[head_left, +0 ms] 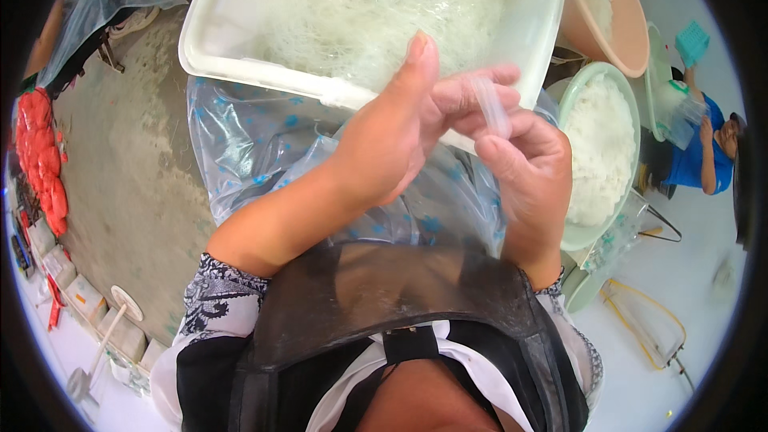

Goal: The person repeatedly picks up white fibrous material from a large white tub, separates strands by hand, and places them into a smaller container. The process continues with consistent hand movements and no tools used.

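Above the near rim of a white tray (264, 72), both my hands are close together. My right hand (534, 172) pinches the lower end of a clear, narrow strip (490, 106) between thumb and fingers; whether it is film or bundled strands, I cannot tell. My left hand (404, 124) has its thumb raised and apart, with its fingers stretched behind the strip; whether they touch it is unclear. A loose heap of pale, translucent fine strands (376, 12) fills the tray.
Clear plastic sheeting with blue spots (240, 144) hangs below the tray. To the right stand a peach tub (628, 24) and a pale green basin (570, 242) of white material. Another person in blue (696, 160) is at far right. Red bundles (40, 160) lie at far left.
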A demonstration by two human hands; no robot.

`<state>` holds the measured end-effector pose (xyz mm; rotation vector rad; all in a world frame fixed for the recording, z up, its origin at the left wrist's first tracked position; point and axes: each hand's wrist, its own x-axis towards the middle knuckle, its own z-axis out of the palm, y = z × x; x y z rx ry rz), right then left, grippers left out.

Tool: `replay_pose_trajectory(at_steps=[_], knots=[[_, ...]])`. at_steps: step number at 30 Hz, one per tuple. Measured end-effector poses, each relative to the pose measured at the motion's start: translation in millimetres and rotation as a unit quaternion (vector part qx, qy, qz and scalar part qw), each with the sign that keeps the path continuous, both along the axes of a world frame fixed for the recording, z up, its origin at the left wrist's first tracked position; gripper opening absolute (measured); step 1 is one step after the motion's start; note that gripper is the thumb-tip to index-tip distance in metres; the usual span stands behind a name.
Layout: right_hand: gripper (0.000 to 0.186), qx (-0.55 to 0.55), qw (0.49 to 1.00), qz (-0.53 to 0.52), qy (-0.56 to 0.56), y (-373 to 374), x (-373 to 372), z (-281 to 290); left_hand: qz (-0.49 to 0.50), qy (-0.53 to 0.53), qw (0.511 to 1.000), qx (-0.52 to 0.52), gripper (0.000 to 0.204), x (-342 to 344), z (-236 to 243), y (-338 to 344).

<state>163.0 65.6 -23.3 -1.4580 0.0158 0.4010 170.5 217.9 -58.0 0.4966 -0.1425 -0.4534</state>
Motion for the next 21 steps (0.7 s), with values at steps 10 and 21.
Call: replay_pose_trajectory(at_steps=[10,21], knots=[[0.014,-0.068,0.995,0.041,-0.064,-12,-18,8,-0.016,-0.005,0.999,-0.030,0.089,-16,11,-6],[0.012,-0.279,0.892,-0.007,-0.355,-18,-13,-5,0.075,-0.024,0.978,0.193,0.056,-23,19,-24]])
